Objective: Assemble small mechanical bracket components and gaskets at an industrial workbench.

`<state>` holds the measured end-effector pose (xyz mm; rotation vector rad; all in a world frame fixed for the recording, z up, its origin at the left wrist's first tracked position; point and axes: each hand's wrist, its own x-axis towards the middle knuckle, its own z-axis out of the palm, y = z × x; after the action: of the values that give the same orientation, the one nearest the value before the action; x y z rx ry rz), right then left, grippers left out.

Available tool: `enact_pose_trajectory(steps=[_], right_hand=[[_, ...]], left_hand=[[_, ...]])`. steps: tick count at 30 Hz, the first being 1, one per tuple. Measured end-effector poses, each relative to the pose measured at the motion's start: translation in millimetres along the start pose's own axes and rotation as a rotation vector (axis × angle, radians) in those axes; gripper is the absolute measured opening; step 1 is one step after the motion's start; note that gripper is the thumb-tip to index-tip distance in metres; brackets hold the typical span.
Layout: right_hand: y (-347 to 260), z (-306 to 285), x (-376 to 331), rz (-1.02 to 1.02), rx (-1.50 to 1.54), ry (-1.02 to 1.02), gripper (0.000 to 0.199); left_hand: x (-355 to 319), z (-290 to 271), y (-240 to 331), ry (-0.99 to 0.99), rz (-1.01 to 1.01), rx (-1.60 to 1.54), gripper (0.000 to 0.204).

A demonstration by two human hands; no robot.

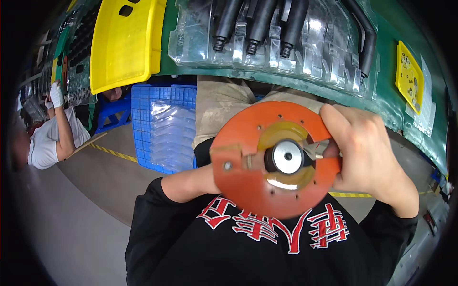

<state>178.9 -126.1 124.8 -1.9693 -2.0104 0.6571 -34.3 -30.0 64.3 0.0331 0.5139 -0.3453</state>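
Held up in front of my chest is a round orange disc fixture [243, 190] with small screw holes and a slot at its right side. In its middle a black round part with a silver face [287, 157] sits between amber, see-through plates. My right hand [365, 150] grips the disc's right edge beside the slot, its index finger along the upper rim and other fingers curled in. My left forearm [191, 185] runs behind the disc's left side; the disc hides that hand and its fingers.
Across the green bench, a clear plastic tray [191, 45] bears several black tubular parts [260, 24]. A yellow bin [124, 52] stands left of it; a yellow tray of small parts [409, 76] lies right. Below is a blue crate [143, 128] with clear trays. Another person [52, 138] works far left.
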Motion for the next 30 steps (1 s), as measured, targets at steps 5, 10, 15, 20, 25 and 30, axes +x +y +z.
enact_pose_trajectory(steps=[5,10,15,20,25,30], right_hand=[[1,-4,17,-0.285,-0.045,0.181,0.026],[11,19,42,-0.710,-0.084,0.317,0.024],[37,46,55,-0.781,-0.017,0.278,0.025],[51,61,55,-0.620,0.021,0.255,0.027],[52,73,43,-0.331,-0.009,0.193,0.027],[34,67,28,-0.156,-0.035,0.109,0.028]], left_hand=[[1,-1,1,-0.022,0.121,0.223,0.053],[8,-7,2,-0.138,0.308,0.673,0.058],[15,-15,10,-0.301,0.441,1.086,0.063],[24,-27,23,-0.312,0.684,1.084,0.062],[29,-42,23,-0.160,0.627,1.402,0.062],[35,-64,14,0.093,0.345,1.951,0.063]])
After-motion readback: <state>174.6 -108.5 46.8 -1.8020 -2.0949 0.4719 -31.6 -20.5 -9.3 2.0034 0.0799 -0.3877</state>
